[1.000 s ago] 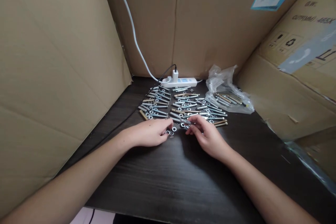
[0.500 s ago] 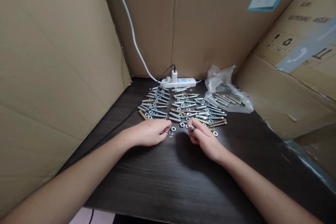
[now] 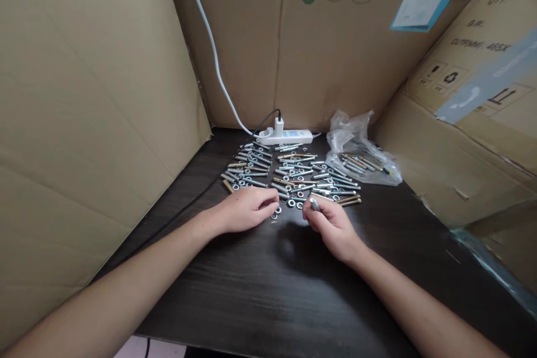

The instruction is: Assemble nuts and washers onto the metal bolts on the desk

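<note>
Right hand rests low on the dark counter, fingers curled and pressed together, with thumb and forefinger pinching a silver bolt. We see only the bolt's near end poking out above the thumb. As far as we can read it, its long axis runs from that end, which points away and a little left, back down into the fist. The rest of the shank is hidden.

Left hand lies palm down just left of the right one, fingers bent and close together. Its fingertips sit beside two loose washers on the counter. We cannot tell whether they grip anything.

Just beyond both hands is a spread of bolts and washers laid in rough rows. Most of these bolts lie with their long axes crosswise, left to right. Some are silver, a few brass-coloured.

A clear plastic bag with more bolts sits to the right of the spread. A white power strip lies at the back, its white cable climbing the cardboard wall.
</note>
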Tool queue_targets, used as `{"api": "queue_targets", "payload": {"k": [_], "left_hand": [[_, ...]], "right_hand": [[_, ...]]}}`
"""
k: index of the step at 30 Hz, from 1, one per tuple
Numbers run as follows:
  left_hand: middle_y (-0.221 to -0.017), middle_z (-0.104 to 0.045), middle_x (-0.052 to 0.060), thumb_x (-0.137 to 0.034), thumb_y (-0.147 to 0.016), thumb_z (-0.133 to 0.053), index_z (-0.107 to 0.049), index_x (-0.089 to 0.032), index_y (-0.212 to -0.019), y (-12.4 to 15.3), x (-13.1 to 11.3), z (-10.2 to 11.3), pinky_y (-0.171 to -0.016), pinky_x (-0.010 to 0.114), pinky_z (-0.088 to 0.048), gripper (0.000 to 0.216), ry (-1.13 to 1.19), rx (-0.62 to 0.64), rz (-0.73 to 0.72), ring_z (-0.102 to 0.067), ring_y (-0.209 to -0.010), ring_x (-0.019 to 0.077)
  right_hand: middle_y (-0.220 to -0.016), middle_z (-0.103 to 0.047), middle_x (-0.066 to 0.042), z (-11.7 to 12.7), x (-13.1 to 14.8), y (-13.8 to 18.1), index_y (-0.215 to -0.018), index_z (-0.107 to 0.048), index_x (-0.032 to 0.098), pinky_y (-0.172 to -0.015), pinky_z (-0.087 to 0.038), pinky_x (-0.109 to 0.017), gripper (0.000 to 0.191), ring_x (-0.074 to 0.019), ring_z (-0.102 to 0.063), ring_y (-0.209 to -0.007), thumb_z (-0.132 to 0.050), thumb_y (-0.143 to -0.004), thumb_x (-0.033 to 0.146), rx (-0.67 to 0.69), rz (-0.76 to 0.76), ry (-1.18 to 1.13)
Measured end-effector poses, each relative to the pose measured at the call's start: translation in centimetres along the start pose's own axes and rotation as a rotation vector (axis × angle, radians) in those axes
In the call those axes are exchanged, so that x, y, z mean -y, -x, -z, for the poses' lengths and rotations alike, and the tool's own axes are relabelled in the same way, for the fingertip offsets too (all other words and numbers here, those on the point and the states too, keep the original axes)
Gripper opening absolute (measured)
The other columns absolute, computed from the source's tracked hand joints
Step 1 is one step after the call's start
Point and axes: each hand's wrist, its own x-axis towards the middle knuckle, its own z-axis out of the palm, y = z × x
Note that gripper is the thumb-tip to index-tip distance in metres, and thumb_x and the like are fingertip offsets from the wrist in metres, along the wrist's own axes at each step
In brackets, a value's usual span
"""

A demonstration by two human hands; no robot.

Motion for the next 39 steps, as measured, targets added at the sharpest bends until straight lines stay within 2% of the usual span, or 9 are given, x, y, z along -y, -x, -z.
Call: {"api": "queue_targets", "payload": {"k": [3,7,13,18,23,28,33,39], "left_hand": [[-0.088,-0.063,0.001,-0.028,-0.093,-0.041,-0.059,-0.018,-0.091,0.0,-0.3,-0.5,-0.074,0.024,-0.042,0.021,0.052,-0.133,-0.073,-0.057,-0.08,0.0131],[-0.1,-0.064,0.003,-0.03,-0.095,-0.039,-0.061,-0.019,-0.106,0.2,-0.7,-1.0,-0.085,0.024,-0.043,0.027,0.077,-0.26,-0.16,-0.058,-0.093,0.0134],[-0.103,-0.065,0.003,-0.031,-0.096,-0.038,-0.06,-0.023,-0.116,0.4,-0.8,-1.2,-0.084,0.025,-0.045,0.031,-0.045,-0.236,-0.182,-0.059,-0.094,0.0135],[-0.107,-0.064,0.004,-0.03,-0.096,-0.037,-0.054,-0.021,-0.124,0.4,-1.0,-1.1,-0.084,0.026,-0.046,0.034,-0.111,-0.247,-0.186,-0.06,-0.096,0.0143],[-0.106,-0.065,0.003,-0.025,-0.096,-0.034,-0.053,-0.021,-0.123,0.4,-1.1,-1.1,-0.082,0.025,-0.046,0.033,-0.14,-0.262,-0.195,-0.061,-0.094,0.014],[-0.104,-0.064,0.003,-0.026,-0.095,-0.037,-0.056,-0.02,-0.113,0.3,-1.0,-1.0,-0.081,0.024,-0.045,0.026,-0.12,-0.235,-0.189,-0.061,-0.094,0.0137],[-0.103,-0.063,0.003,-0.028,-0.094,-0.041,-0.055,-0.019,-0.109,0.3,-0.9,-1.0,-0.079,0.023,-0.044,0.023,-0.118,-0.184,-0.214,-0.06,-0.092,0.0143],[-0.103,-0.062,0.002,-0.027,-0.094,-0.041,-0.052,-0.022,-0.115,0.2,-0.8,-1.2,-0.081,0.024,-0.044,0.024,-0.121,-0.148,-0.242,-0.059,-0.094,0.0148]], "right_hand": [[-0.07,-0.055,0.001,-0.1,-0.3,-0.2,-0.075,-0.054,0.018,-0.065,-0.036,-0.025,0.013,-0.0144,-0.048,-0.069,-0.043,-0.081,0.017,0.03,-0.017,0.05],[-0.075,-0.058,0.0,-0.5,-0.6,-0.3,-0.077,-0.055,0.018,-0.071,-0.038,-0.026,0.015,-0.0155,-0.051,-0.073,-0.042,-0.081,0.014,0.12,-0.041,0.036],[-0.073,-0.056,0.0,-1.0,-0.3,-0.1,-0.076,-0.054,0.018,-0.067,-0.038,-0.025,0.014,-0.015,-0.049,-0.072,-0.041,-0.082,0.016,0.108,-0.053,-0.04],[-0.058,-0.039,0.004,-1.3,-0.2,-0.2,-0.072,-0.051,0.019,-0.049,-0.029,-0.022,0.012,-0.0113,-0.035,-0.052,-0.041,-0.078,0.02,0.079,-0.191,-0.234],[-0.055,-0.034,0.005,-1.2,-0.4,-0.2,-0.072,-0.051,0.019,-0.046,-0.025,-0.022,0.012,-0.0105,-0.029,-0.048,-0.041,-0.076,0.019,0.069,-0.229,-0.286],[-0.06,-0.042,0.003,-1.3,-0.9,-0.1,-0.076,-0.054,0.019,-0.051,-0.03,-0.022,0.012,-0.0108,-0.036,-0.053,-0.043,-0.081,0.019,0.1,-0.18,-0.211],[-0.073,-0.052,0.001,-1.1,-0.7,-0.1,-0.077,-0.054,0.019,-0.063,-0.038,-0.024,0.011,-0.0128,-0.047,-0.067,-0.045,-0.082,0.018,0.119,-0.11,-0.155],[-0.089,-0.06,-0.002,-1.2,-0.4,0.0,-0.097,-0.056,0.02,-0.078,-0.043,-0.027,0.015,-0.0164,-0.055,-0.085,-0.05,-0.087,0.028,0.116,-0.024,-0.165]]}}
